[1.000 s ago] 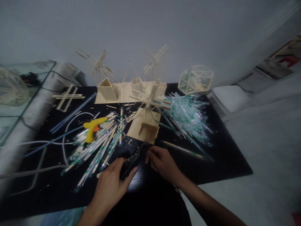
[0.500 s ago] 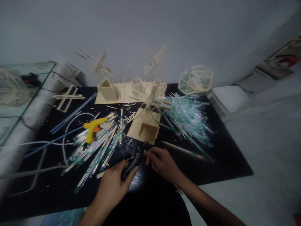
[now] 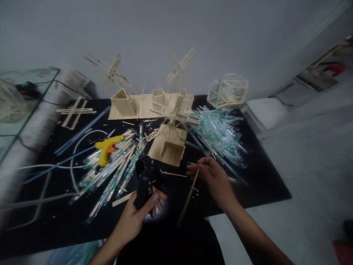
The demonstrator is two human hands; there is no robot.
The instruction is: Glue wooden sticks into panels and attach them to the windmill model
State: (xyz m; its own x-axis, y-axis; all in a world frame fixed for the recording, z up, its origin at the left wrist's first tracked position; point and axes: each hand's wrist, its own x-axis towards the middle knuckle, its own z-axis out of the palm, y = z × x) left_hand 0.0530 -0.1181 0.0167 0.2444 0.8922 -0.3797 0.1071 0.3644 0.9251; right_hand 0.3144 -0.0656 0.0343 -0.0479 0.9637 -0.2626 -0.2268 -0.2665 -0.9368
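Observation:
In the head view my left hand [image 3: 138,209] is wrapped round a black hand cutter [image 3: 145,180] whose hooked jaw points away from me. My right hand [image 3: 213,176] has its fingers pinched on a thin wooden chopstick [image 3: 190,195], which slants down toward me and blurs at its near end. Between the hands and slightly beyond them, a cut stick [image 3: 174,174] lies on the table. Just past it stands a wooden stick model [image 3: 172,152] with an open-topped box on a flat base and crossed blades above.
A yellow glue gun [image 3: 106,149] rests on wrapped chopsticks [image 3: 118,165] at the left. Torn plastic wrappers [image 3: 220,132] are heaped at the right. Windmill-like models [image 3: 125,105] and a faceted stick frame [image 3: 228,90] stand at the back; a stick cross [image 3: 75,112] lies far left.
The black cutter has tilted upright and moved slightly left in my left hand. My right hand has moved right, away from the cutter, and a chopstick now shows clearly in it.

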